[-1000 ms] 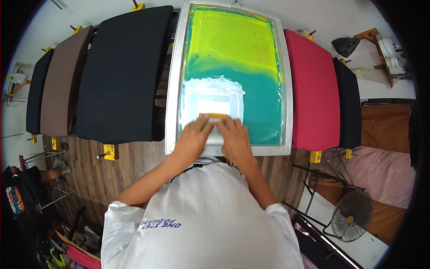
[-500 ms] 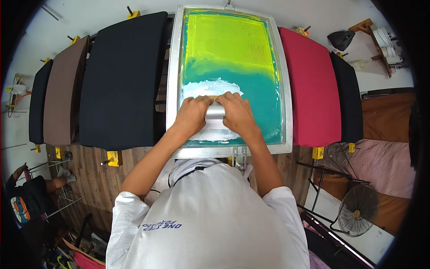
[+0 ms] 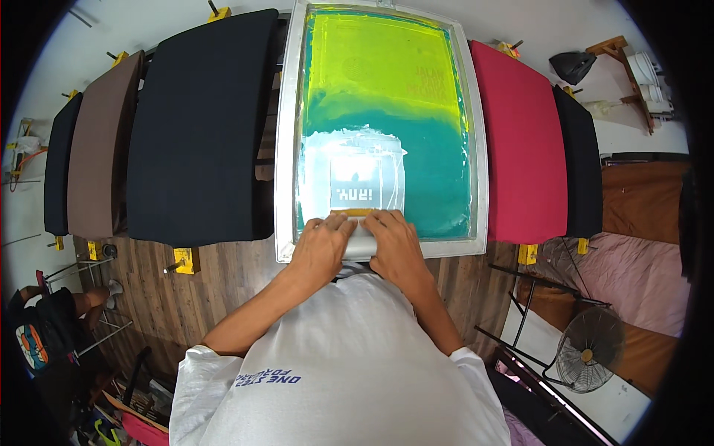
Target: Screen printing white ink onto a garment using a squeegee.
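In front of me lies a silk-screen frame [image 3: 477,186] with a pale metal rim. Its mesh [image 3: 440,178] is green-yellow at the far end and teal nearer me. My left hand [image 3: 321,244] and my right hand [image 3: 396,239] are both closed round a squeegee [image 3: 360,247] with a silvery handle and an amber edge. The squeegee rests at the near end of the mesh, close to the rim. Beyond it, a patch of white ink [image 3: 318,160] covers the left part of the teal area, with small lettering showing through. My fingertips lie along the squeegee's far side.
Dark boards [image 3: 201,134] and a brown board [image 3: 104,149] stand left of the frame; a red board [image 3: 518,141] and another black board [image 3: 579,163] stand right. Yellow clamps [image 3: 186,261] sit at their ends. A fan [image 3: 587,355] stands lower right, and a person [image 3: 56,327] is far left.
Both hands have drawn the squeegee toward me, from mid-mesh to the near rim. The white ink patch and the lettering behind it now lie uncovered.
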Motion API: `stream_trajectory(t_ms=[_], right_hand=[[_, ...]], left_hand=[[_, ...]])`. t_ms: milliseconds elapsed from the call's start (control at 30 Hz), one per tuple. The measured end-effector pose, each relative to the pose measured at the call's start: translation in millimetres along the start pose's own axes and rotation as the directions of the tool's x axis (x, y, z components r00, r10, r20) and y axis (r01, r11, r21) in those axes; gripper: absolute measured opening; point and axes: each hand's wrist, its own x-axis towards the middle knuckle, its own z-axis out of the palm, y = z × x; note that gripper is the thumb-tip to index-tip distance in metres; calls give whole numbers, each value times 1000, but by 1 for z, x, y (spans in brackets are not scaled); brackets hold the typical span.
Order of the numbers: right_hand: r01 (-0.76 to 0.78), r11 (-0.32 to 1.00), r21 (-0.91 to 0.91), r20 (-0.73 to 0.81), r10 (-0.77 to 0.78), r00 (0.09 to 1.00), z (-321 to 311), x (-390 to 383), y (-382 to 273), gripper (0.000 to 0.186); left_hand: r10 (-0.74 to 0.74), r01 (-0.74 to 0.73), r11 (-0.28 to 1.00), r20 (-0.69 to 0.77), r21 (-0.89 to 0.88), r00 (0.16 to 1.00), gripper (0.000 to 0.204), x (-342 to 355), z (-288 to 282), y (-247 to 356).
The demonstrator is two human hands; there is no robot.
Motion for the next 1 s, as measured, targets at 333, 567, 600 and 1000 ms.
stream_trajectory(t_ms=[333,567,600,1000], right_hand=[[73,984,-165,-9,-76,997,-27,70,22,39],[43,978,-205,-17,-47,999,16,11,15,65],[33,986,-161,30,-29,999,12,0,7,65],[90,977,-194,44,-83,996,-48,102,20,36]], left_hand=[[-62,61,993,-13,-100,998,47,75,-27,-27],[14,-5,996,-106,84,994,62,5,23,-17],[-1,4,999,-55,52,999,63,-6,20,-11],[-61,61,998,-16,-8,998,27,95,-30,-49]])
